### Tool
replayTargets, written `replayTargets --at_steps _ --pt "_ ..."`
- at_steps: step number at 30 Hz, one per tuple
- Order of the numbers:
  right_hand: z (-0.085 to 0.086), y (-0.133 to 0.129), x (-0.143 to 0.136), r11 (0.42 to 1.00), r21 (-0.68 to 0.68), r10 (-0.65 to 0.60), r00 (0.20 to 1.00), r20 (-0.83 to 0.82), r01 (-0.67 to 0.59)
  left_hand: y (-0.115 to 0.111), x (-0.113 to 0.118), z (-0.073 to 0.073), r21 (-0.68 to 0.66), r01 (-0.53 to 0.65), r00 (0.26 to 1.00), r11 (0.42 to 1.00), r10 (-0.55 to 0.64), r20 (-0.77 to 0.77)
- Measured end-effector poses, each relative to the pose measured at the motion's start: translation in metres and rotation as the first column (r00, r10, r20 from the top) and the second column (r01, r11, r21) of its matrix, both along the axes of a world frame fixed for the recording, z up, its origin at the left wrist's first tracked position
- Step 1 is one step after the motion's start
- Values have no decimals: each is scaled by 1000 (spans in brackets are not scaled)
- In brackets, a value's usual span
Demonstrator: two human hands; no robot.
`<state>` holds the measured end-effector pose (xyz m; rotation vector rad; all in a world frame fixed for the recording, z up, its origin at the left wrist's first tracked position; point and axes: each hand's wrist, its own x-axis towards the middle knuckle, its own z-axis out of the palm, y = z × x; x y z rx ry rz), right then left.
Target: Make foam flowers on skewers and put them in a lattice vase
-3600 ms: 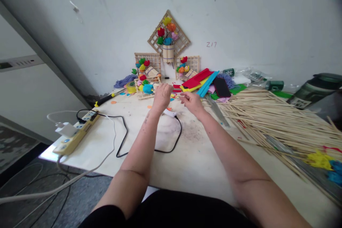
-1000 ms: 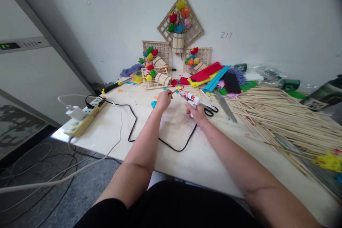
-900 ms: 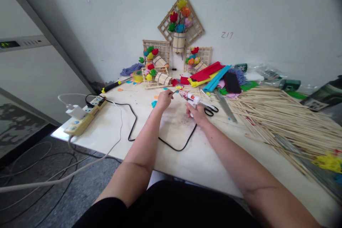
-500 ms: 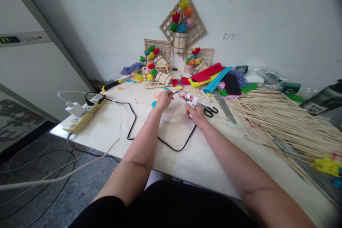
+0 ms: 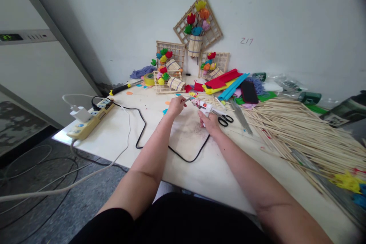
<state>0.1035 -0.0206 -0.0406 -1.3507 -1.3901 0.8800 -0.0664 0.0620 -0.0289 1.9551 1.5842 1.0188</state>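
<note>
My right hand point(image 5: 210, 121) is wrapped round a white glue gun point(image 5: 206, 107), whose speckled nozzle end points left. Close to that nozzle, my left hand point(image 5: 176, 106) pinches a thin dark strip point(image 5: 188, 99); what it is exactly is too small to tell. A black cord point(image 5: 188, 160) runs from under my right hand across the white table point(image 5: 148, 164). Scissors with black handles point(image 5: 224, 121) lie just right of the glue gun. Small blue and orange paper pieces lie behind my left hand.
Stick lattices with colourful flowers point(image 5: 171, 84) stand and lie at the back. Right of centre are crepe paper point(image 5: 225, 80), a phone point(image 5: 249, 92) and many wooden sticks point(image 5: 309, 129). A power strip point(image 5: 88, 120) is at the left edge.
The view has shifted slightly. Both hands keep nearly the same place and hold the same things.
</note>
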Motion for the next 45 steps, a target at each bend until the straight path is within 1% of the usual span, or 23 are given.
replayTargets --at_steps 5,11,18,28,35,40,45 --pt "1 -1 1 1000 12 5 999 45 -6 -1 1 2 -11 -4 1000 1000 4 -19" --pt "-1 1 1 1000 0 1 999 38 -1 -5 2 6 2 2 1000 1000 -2 -19" --pt "4 -2 0 1000 -10 -11 997 72 12 -7 1 8 6 7 999 1000 -7 -34" --pt "2 -2 0 1000 -5 -8 998 67 9 -4 -1 3 28 -3 1000 1000 4 -30" --pt "2 -3 0 1000 27 1 995 95 -4 -2 -1 1 25 47 998 999 -46 -46" --pt "0 -2 0 999 37 1 998 69 -3 -6 -1 6 19 -7 997 1000 8 -81" --pt "-5 0 0 999 45 -5 999 36 4 -10 0 12 53 -64 990 997 70 -123"
